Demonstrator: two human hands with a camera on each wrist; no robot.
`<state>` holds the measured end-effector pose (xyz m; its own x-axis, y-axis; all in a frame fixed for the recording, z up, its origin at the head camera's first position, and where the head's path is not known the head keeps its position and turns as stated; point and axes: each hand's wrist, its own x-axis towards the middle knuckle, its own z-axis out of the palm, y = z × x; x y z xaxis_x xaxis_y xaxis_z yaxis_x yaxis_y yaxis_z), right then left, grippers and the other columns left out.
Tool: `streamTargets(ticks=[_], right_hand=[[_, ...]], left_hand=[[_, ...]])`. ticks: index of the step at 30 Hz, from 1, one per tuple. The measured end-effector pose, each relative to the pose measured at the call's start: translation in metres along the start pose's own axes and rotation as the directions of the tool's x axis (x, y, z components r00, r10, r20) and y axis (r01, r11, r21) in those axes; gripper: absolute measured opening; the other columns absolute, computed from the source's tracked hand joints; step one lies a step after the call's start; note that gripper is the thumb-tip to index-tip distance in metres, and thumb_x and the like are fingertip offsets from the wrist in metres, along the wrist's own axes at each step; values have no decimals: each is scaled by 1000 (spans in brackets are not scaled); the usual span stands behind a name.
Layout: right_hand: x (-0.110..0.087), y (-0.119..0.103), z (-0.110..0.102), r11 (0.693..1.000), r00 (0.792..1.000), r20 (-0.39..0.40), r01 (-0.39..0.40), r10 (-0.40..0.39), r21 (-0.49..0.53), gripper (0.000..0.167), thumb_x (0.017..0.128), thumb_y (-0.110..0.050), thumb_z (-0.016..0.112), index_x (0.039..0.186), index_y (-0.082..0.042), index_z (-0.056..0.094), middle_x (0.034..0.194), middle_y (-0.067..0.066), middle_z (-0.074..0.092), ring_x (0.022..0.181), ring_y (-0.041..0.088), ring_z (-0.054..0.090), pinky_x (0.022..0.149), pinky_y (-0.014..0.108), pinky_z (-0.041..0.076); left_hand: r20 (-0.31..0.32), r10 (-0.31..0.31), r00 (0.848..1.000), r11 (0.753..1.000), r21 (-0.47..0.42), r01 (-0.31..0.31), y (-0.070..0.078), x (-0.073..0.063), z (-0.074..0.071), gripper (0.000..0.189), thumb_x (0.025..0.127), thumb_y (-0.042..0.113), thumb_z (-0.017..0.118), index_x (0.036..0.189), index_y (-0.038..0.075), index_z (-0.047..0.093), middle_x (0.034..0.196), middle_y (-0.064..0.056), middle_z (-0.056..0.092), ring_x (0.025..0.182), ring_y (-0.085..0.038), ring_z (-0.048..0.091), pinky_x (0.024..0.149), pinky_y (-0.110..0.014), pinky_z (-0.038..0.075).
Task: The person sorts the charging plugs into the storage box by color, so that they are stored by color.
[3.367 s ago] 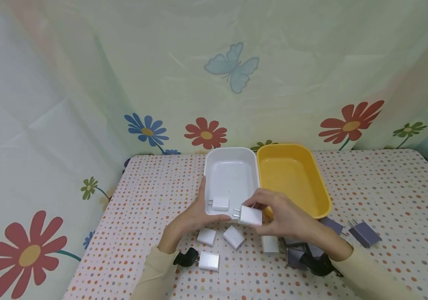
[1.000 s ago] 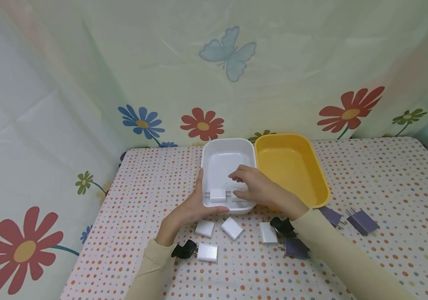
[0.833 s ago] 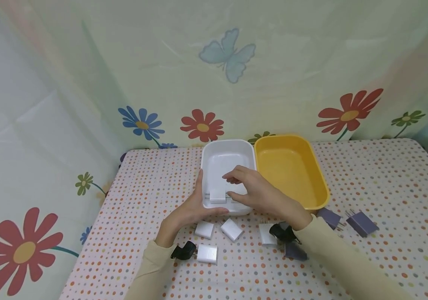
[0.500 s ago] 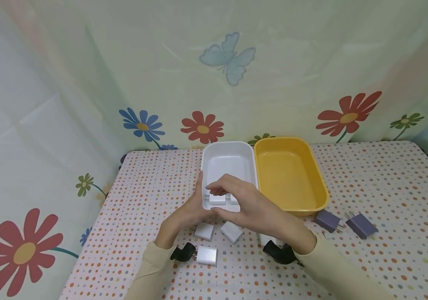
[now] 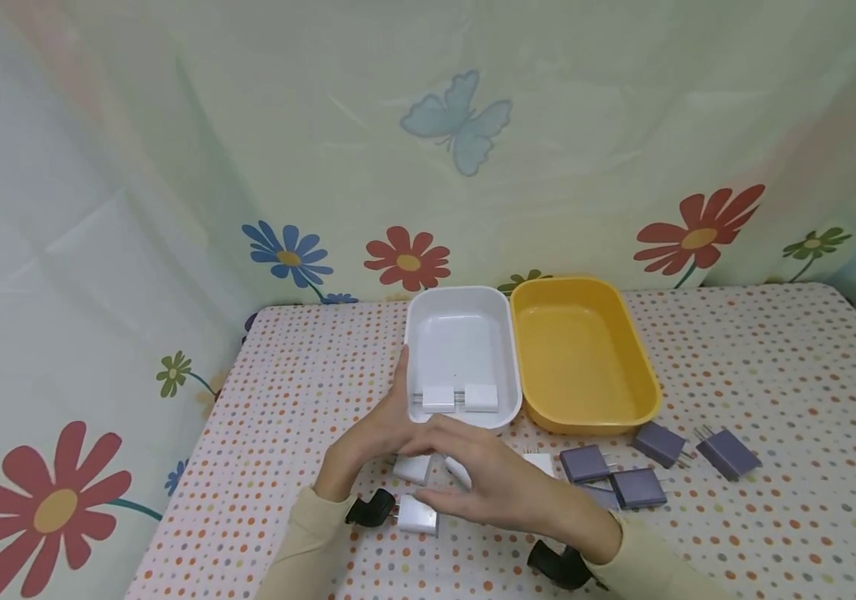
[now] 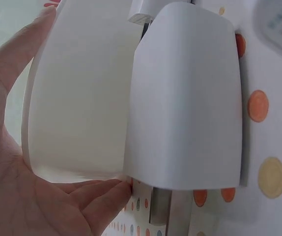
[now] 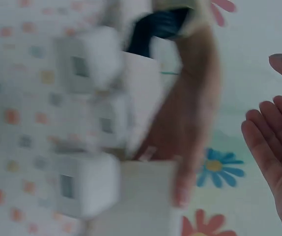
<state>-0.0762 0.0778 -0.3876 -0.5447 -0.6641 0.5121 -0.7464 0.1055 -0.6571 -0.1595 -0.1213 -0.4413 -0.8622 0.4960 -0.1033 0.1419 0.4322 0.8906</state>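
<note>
My left hand [image 5: 378, 423] rests around the near left corner of the white tray [image 5: 463, 293], its fingers along the side and thumb along the front. Inside the tray lie two white charger plugs [image 5: 481, 397], side by side with prongs pointing left. My right hand [image 5: 498, 479] hovers over several white charger plugs on the table, its fingers apart and holding nothing. One of them [image 5: 418, 515] shows beneath its thumb; others are partly hidden behind the hand. A white plug [image 6: 185, 98] looms close in the left wrist view. The right wrist view is blurred, with my right hand [image 7: 278, 147] at its edge.
A yellow tray [image 5: 585, 423] stands against the white tray's right side. Several purple charger plugs [image 5: 728, 454] lie on the dotted tablecloth [image 5: 758, 367] to the right. Black wrist straps [image 5: 371, 508] hang by both forearms. A flowered curtain [image 5: 352, 150] closes off the back.
My right hand has set a second white plug in the white tray, let go, and drawn back toward me over the loose plugs. My left hand has stayed at the tray.
</note>
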Motion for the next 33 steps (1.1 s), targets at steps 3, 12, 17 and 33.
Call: streamTargets(ticks=[3,12,17,33], right_hand=[[-10,9,18,1000,999,34,0,0,-11,42,88,-5,85,125,-7,65,121,3,64,111,14,63,96,29,54],[-21,28,39,987,970,183,-151,159,-55,43,87,-11,86,125,-1,68,123,3,63,112,12,61,97,27,52],[-22,30,45,971,945,224,-224,237,-83,45,85,-10,87,125,0,69,122,2,62,110,11,60,96,25,51],[-20,30,53,942,934,219,-225,281,-250,39,78,-14,93,111,-2,75,104,1,67,99,6,61,89,23,53]], left_hand=[[-14,52,999,998,-45,-52,-2,1,1,137,84,27,90,165,24,-20,169,-14,25,148,-31,36,119,-57,29],[-42,0,999,999,-32,-2,0,0,2,143,80,33,94,165,23,-20,169,-11,25,148,-28,36,120,-55,28],[-48,-12,999,999,-32,10,1,0,3,144,79,34,94,165,24,-20,169,-10,25,148,-27,35,121,-54,28],[-50,-24,998,999,-26,22,1,-1,4,144,79,35,94,165,25,-21,169,-8,26,149,-25,34,121,-55,26]])
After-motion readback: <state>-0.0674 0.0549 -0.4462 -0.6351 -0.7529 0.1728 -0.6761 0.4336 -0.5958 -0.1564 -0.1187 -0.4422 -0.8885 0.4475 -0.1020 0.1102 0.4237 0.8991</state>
